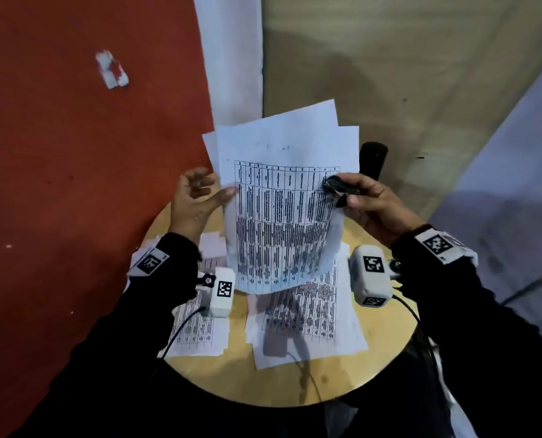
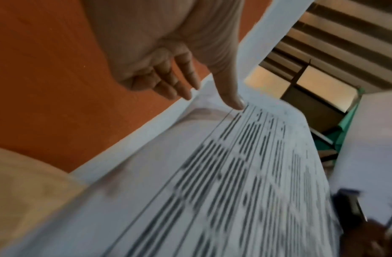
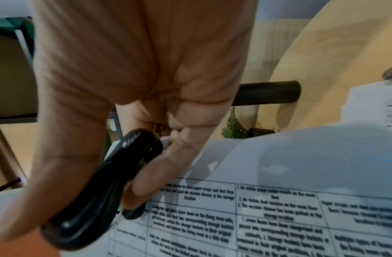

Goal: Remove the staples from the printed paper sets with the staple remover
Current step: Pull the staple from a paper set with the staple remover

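I hold a printed paper set [image 1: 282,216], several sheets with a table of text, up in the air over the round wooden table [image 1: 295,384]. My right hand [image 1: 370,203] grips the black staple remover [image 1: 337,189] at the set's right edge; in the right wrist view the staple remover [image 3: 116,187] sits between thumb and fingers against the paper set [image 3: 278,217]. Its jaws are hidden. My left hand [image 1: 197,197] is at the set's left edge. Its thumb tip rests on the paper set [image 2: 245,165], and the left hand [image 2: 168,69] keeps its fingers loose behind the edge.
Two piles of printed sheets lie on the table, one at the left [image 1: 197,330] and one in the middle [image 1: 310,317]. A black cylinder [image 1: 372,159] stands beyond the table's far right edge. A red wall [image 1: 73,184] is at the left.
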